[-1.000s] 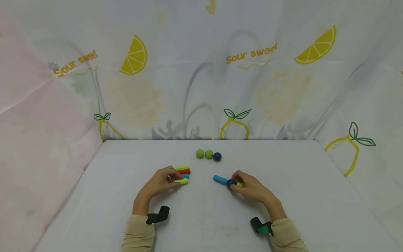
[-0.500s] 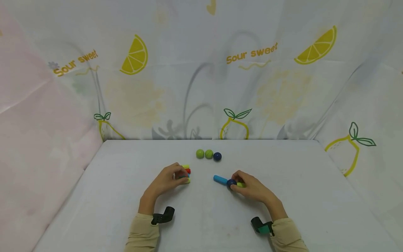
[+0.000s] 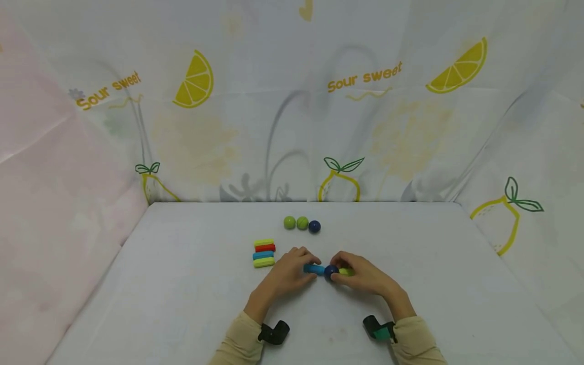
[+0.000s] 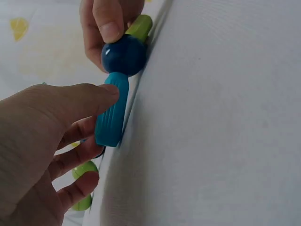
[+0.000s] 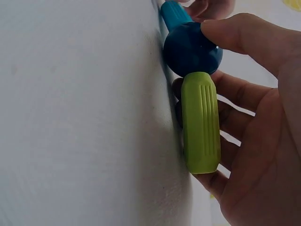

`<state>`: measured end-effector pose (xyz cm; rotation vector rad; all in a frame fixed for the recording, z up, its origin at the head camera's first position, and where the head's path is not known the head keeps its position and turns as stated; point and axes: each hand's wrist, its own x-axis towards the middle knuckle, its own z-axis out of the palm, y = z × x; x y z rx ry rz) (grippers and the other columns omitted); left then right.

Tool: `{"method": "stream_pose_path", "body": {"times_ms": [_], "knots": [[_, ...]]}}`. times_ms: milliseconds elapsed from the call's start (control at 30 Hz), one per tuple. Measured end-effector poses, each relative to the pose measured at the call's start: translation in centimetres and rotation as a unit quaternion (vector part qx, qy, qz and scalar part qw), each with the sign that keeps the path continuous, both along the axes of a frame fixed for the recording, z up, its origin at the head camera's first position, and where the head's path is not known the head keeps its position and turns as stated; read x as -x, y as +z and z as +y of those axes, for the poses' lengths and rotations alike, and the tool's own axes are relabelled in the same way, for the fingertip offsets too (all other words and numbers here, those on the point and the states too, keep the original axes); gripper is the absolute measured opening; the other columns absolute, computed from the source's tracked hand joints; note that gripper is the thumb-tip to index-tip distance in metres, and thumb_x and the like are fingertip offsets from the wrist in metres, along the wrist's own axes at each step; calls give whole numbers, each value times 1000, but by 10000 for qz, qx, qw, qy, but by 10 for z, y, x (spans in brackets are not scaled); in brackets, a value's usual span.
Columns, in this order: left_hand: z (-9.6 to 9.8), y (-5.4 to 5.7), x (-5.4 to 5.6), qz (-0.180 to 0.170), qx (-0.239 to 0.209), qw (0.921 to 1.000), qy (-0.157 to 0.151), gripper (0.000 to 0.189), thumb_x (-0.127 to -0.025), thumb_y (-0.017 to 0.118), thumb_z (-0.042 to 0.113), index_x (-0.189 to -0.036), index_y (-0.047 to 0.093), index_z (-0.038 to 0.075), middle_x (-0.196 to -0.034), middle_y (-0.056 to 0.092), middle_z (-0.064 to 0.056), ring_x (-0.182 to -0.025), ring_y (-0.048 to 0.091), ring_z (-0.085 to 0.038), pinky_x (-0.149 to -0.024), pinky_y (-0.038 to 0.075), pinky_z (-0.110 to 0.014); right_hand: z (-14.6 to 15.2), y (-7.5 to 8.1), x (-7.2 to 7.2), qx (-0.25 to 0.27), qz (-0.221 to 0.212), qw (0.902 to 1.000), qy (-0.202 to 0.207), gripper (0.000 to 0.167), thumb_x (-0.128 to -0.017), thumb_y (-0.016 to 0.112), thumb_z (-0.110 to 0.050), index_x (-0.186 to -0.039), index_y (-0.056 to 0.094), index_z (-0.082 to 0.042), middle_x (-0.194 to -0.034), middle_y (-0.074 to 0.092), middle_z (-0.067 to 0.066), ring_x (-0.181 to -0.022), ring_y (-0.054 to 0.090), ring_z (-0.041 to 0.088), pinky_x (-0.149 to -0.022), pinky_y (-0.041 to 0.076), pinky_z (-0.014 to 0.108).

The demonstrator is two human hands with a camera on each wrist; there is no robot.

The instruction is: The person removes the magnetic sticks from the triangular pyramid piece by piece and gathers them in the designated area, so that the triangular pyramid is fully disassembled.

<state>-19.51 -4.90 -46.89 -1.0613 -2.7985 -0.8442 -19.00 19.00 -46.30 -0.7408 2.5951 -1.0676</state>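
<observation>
A dark blue ball [image 5: 190,49] joins a blue rod [image 4: 113,113] on one side and a yellow-green rod [image 5: 201,125] on the other, in one line low over the white table. My right hand [image 3: 362,274] pinches the ball between thumb and fingers, and the yellow-green rod runs back beneath its palm. From the left, my left hand [image 3: 289,271] grips the blue rod between thumb and fingers. In the left wrist view the rod's end meets the ball.
Left of the hands, several short rods lie stacked in a row: yellow-green rods [image 3: 263,262], a blue one [image 3: 263,255] and a red one [image 3: 265,248]. Farther back stand two green balls [image 3: 289,222] and another dark blue ball [image 3: 314,226]. A printed cloth [image 3: 255,126] hangs behind the table.
My left hand has left the row of rods and moved right to grip the blue rod. The joined piece has shifted and turned slightly; my right hand keeps hold of the ball.
</observation>
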Motion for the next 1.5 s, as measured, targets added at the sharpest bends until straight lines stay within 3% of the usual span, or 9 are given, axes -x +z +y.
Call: {"method": "stream_pose_path", "body": {"times_ms": [167,333,633,800,933,1200,1367,1500], "knots": [[5,-2,-3,118,201,9993,279,18,-85,72,24,-102,68,20,-96,59,5,-85,48,-10,-74,42,-22,-3,2,-1,-92,32,9998,-148,27,-91,62,-38,-107,59,-17,-95,60,-8,-88,53,8,-79,44,25],[5,-2,-4,-2,219,9995,239,18,-85,71,25,-101,67,19,-93,60,5,-84,49,-9,-74,42,-22,-5,4,-2,-165,19,9994,-301,26,-90,62,-37,-107,60,-17,-93,59,-8,-84,52,7,-76,43,24],[-7,5,-2,-797,230,9962,-269,18,-88,67,24,-104,69,15,-96,62,5,-88,52,-7,-81,45,-21,-7,3,-2,-347,84,9973,-642,27,-91,62,-35,-108,59,-15,-95,62,-5,-87,55,9,-79,46,30],[-26,9,1,-1345,-201,9897,-439,16,-86,70,22,-101,69,16,-92,64,7,-81,54,-6,-74,46,-19,-7,3,-3,-361,52,9965,-758,26,-91,62,-35,-108,59,-16,-96,61,-5,-90,55,10,-82,46,34],[-42,15,3,-1675,-446,9846,-235,11,-84,72,21,-93,66,18,-86,63,10,-80,54,-10,-72,47,-20,-6,4,-3,-338,8,9972,-665,27,-91,61,-35,-109,58,-15,-97,60,-5,-90,54,10,-81,46,32],[-71,24,7,-1254,-576,9900,306,13,-79,77,19,-83,65,15,-79,59,3,-74,53,-12,-66,45,-20,-4,6,-1,-241,-47,9982,-553,32,-91,60,-39,-111,58,-13,-98,60,-3,-89,53,10,-79,46,28],[-85,28,6,-1391,-522,9863,721,15,-79,76,23,-82,65,14,-77,58,4,-74,52,-12,-65,44,-21,-3,5,-1,-255,-30,9983,-520,32,-92,60,-39,-111,58,-13,-98,60,-4,-89,53,10,-79,46,28],[-92,26,6,-1437,-441,9851,838,13,-79,76,20,-80,64,16,-77,59,6,-71,50,-10,-63,43,-21,-2,4,-1,-240,-33,9984,-516,32,-91,60,-38,-110,58,-13,-97,60,-3,-89,53,10,-79,46,27]]}}
